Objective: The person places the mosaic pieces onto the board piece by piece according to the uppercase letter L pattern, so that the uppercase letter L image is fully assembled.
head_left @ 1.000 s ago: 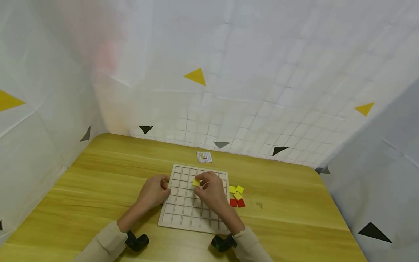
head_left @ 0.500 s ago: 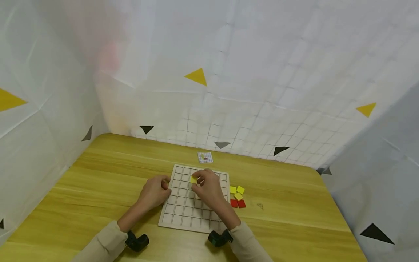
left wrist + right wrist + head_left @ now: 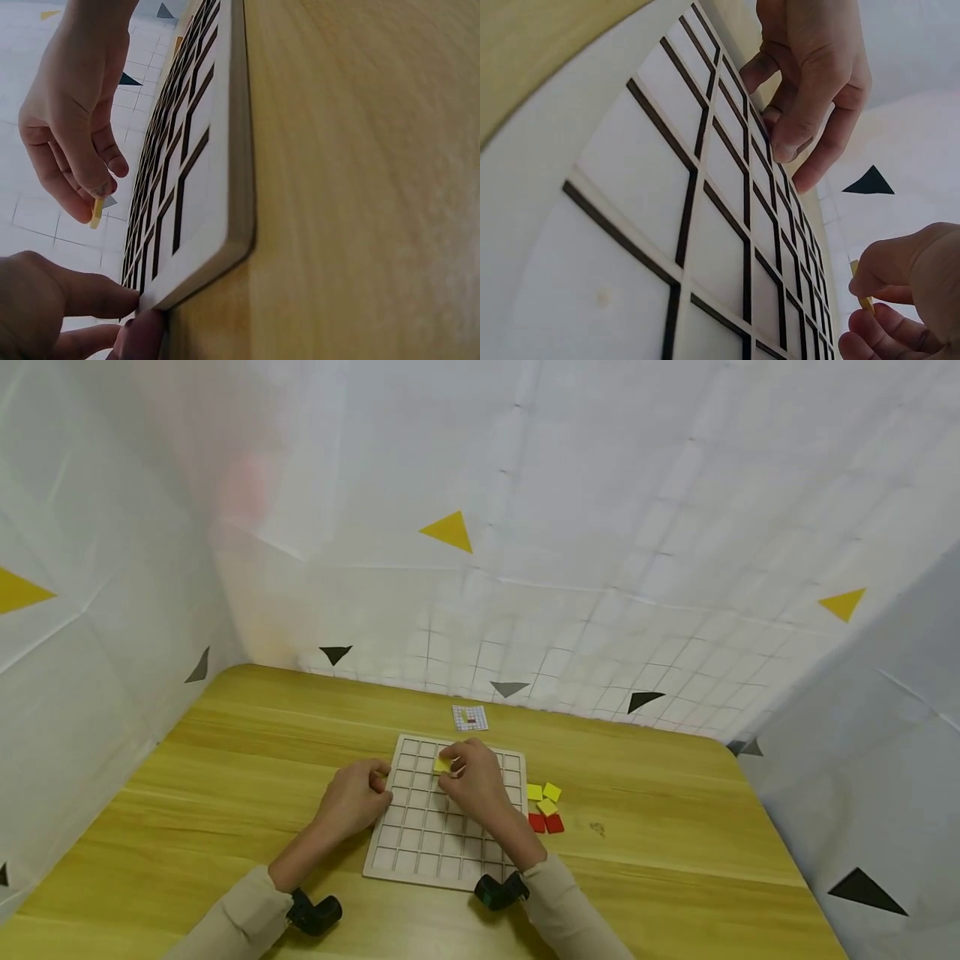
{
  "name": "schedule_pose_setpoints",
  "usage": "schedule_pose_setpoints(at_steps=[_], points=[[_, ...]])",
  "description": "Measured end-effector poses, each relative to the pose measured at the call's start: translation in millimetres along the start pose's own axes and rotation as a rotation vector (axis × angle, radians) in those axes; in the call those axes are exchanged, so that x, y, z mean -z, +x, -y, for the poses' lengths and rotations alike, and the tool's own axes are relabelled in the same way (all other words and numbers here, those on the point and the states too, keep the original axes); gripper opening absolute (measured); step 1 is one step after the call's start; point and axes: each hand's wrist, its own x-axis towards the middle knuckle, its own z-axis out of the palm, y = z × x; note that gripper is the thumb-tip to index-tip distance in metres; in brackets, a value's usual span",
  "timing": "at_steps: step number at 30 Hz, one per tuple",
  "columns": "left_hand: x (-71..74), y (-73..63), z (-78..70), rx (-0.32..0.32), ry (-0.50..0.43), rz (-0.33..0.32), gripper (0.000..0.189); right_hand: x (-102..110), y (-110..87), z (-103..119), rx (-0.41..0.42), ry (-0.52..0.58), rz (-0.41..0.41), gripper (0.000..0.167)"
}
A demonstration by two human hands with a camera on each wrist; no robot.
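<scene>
A pale wooden grid board [image 3: 411, 840] with square recesses lies on the table. My left hand [image 3: 352, 800] grips its left edge, thumb at the rim and fingers beside it in the left wrist view. Between thumb and fingers of my right hand [image 3: 477, 781] is a small square yellow tile [image 3: 441, 766], pinched above the upper middle of the board. Seen from the left wrist, this yellow tile [image 3: 96, 214] stands on edge, apart from the grid. The right wrist view also shows the tile [image 3: 863, 289] clear of the board.
Right of the board lie several loose tiles: yellow ones [image 3: 551, 792] and red ones [image 3: 554, 823]. A small printed grid card [image 3: 470, 718] sits behind the board on the wooden table [image 3: 660, 852]. White sheeting [image 3: 600, 527] with coloured triangles encloses the table.
My right hand has moved a little left and toward the board's far side, carrying the yellow tile. The left hand stays at the board's edge.
</scene>
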Motion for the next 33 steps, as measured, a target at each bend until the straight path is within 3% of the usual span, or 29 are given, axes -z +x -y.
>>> schedule_pose_setpoints(at_steps=[10,18,33], points=[[-0.6,0.6,0.1,-0.003,0.003,-0.008,0.034,-2.8,5.6,-5.1,-0.004,-0.011,0.037,0.025],[0.3,1.5,1.2,-0.014,0.011,-0.003,0.033,-3.3,11.7,-8.9,-0.067,-0.040,0.077,0.024],[2.0,2.1,-1.2,-0.001,0.008,0.006,0.032,-6.9,14.9,-14.9,-0.030,-0.081,0.097,0.026]])
